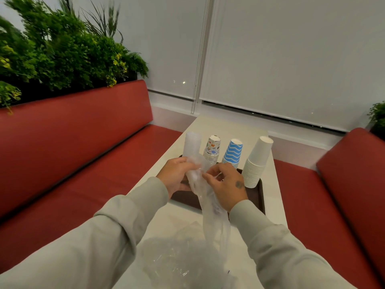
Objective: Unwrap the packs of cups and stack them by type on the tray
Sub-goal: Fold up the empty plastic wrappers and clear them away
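Crumpled wrap (pixel 177 257) lies loose on the table (pixel 277 184) closest to the lens, between the two grey sleeves, and a clear wrapper (pixel 212 207) hangs down toward it from the hands. Both hands meet over the near-left part of the tray (pixel 260 197): the left hand (pixel 177 176) has its fingers curled round the bunched top of the wrapper, and the right hand (pixel 227 184) pinches the same bunch from the other side with thumb and fingertips, so the two grips are touching or nearly so. From that pinch the wrapper's long axis runs down and toward the camera, its free tail ending near the crumpled wrap; whether any cups are left inside it I cannot tell, since the film is cloudy. Four stacks stand on the tray in a row across its far side, all upright with bases up and mouths down: a clear stack (pixel 191 142) at the left, then a patterned stack (pixel 213 149), a blue stack (pixel 233 151) and a white stack (pixel 257 161) at the right. Just beyond the left hand's knuckles is the clear stack, which looks partly overlapped by the film, so that hand is the nearer one to steady it. My reading is that the wrapper comes away by drawing it toward the camera, along its own length and away from the stacks
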